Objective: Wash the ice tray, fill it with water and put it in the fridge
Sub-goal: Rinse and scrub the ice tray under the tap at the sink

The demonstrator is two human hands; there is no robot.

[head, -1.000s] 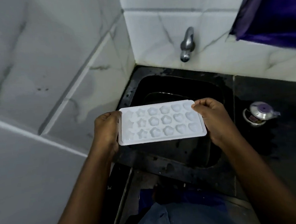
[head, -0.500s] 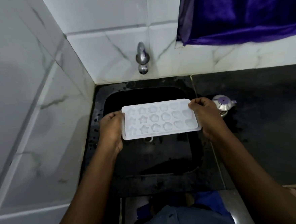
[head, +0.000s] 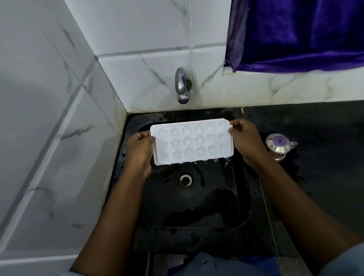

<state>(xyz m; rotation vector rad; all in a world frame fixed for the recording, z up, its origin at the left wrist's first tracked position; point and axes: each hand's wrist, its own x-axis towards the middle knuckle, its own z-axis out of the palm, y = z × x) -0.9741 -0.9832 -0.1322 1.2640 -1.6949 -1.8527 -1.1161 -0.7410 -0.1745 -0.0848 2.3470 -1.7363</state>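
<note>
A white ice tray (head: 192, 142) with star, flower and heart moulds is held level over the black sink (head: 203, 203). My left hand (head: 139, 149) grips its left end. My right hand (head: 246, 139) grips its right end, thumb on the top corner. Drops of water hang from the tray's near edge. A chrome tap (head: 181, 86) sticks out of the tiled wall just above and behind the tray; no water runs from it.
The sink drain (head: 185, 180) lies below the tray. A small steel pot with a purple-knobbed lid (head: 279, 144) stands on the black counter (head: 328, 149) right of the sink. Purple cloth (head: 302, 23) hangs at the upper right. White marble tiles (head: 46, 125) close the left side.
The tray, held in both hands throughout, has moved away from me toward the tap and now sits closer under it. My view has swung to face the sink squarely.
</note>
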